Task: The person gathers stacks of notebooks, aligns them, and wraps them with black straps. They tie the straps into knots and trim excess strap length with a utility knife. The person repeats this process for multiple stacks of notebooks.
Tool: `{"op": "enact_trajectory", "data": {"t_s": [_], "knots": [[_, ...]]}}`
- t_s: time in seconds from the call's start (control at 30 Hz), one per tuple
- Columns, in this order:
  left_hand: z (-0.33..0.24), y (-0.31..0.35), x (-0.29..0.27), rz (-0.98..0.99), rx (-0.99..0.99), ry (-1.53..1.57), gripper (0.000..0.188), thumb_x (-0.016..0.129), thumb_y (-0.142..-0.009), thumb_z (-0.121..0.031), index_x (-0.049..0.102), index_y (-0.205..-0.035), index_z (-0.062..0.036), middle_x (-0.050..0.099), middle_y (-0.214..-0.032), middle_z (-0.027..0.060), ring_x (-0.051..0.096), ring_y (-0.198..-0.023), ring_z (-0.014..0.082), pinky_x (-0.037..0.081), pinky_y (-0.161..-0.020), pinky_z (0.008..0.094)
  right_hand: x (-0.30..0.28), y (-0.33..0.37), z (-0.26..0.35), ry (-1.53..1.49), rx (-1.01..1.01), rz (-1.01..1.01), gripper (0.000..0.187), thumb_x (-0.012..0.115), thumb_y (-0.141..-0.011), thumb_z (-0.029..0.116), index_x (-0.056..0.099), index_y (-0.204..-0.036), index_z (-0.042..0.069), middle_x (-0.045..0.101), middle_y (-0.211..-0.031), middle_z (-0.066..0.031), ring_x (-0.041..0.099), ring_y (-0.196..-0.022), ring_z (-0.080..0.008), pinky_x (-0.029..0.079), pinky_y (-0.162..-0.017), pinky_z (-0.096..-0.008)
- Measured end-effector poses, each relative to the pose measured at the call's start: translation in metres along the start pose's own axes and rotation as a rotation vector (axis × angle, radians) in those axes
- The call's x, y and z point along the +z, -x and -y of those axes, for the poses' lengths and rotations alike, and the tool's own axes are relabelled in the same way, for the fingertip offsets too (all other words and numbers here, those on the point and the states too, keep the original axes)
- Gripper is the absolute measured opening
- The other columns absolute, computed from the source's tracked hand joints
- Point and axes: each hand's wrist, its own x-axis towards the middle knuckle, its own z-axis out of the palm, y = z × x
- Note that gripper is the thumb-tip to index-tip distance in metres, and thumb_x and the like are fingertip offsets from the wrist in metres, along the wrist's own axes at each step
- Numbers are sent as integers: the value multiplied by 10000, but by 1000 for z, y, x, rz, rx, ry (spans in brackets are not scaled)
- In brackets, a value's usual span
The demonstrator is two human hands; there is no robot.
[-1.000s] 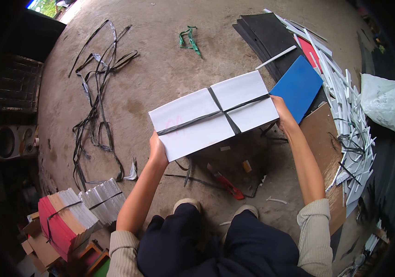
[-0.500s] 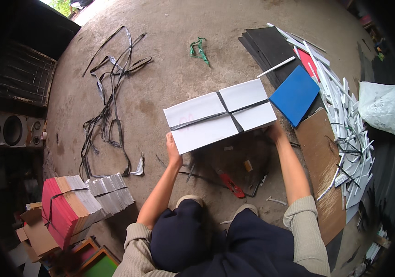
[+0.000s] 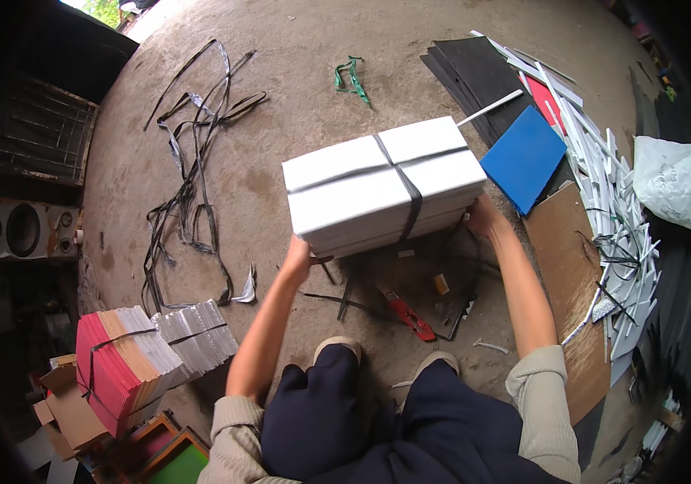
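A thick stack of white boards [image 3: 345, 206], bound crosswise with black strapping, is held up off the floor in front of me. My left hand [image 3: 297, 256] grips its near left corner, with the fingers partly hidden under it. At the near right corner my right hand [image 3: 483, 216] has hold of the stack, its fingertips out of sight below. The layered near side of the stack shows, and the strap runs down over it. On the floor beneath lie a red hand tool [image 3: 410, 316] and loose dark strips.
Tangled black strapping [image 3: 196, 177] lies at left; a green strip [image 3: 351, 79] lies ahead. Strapped red, tan and white boards [image 3: 123, 355] stand lower left near a cardboard box [image 3: 75, 407]. At right are a blue board [image 3: 525, 160], a brown board [image 3: 563, 266] and white offcuts [image 3: 612, 210].
Both hands have lifted and tipped the white stack, so its layered near side now shows. The stack sits slightly higher in the picture.
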Motion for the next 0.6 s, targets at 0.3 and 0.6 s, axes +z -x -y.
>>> {"op": "enact_trajectory", "data": {"t_s": [0.3, 0.6], "knots": [[-60, -24, -56, 216, -228, -191, 523, 264, -931, -379, 339, -1242, 36, 502, -1106, 216, 569, -924, 277, 496, -786, 380, -21, -26, 15, 294, 205, -161, 369, 333, -885, 296, 478, -1112, 44, 590, -862, -82, 575, -766, -161, 461, -571, -309], [28, 20, -56, -109, 503, -641, 218, 457, -876, -218, 395, -975, -35, 537, -720, 107, 521, -556, 191, 418, -515, 300, -11, 36, -22, 1062, -705, -188, 602, 707, -656, 262, 433, -1121, -7, 552, -932, -122, 557, -868, -248, 451, -767, -330]]}}
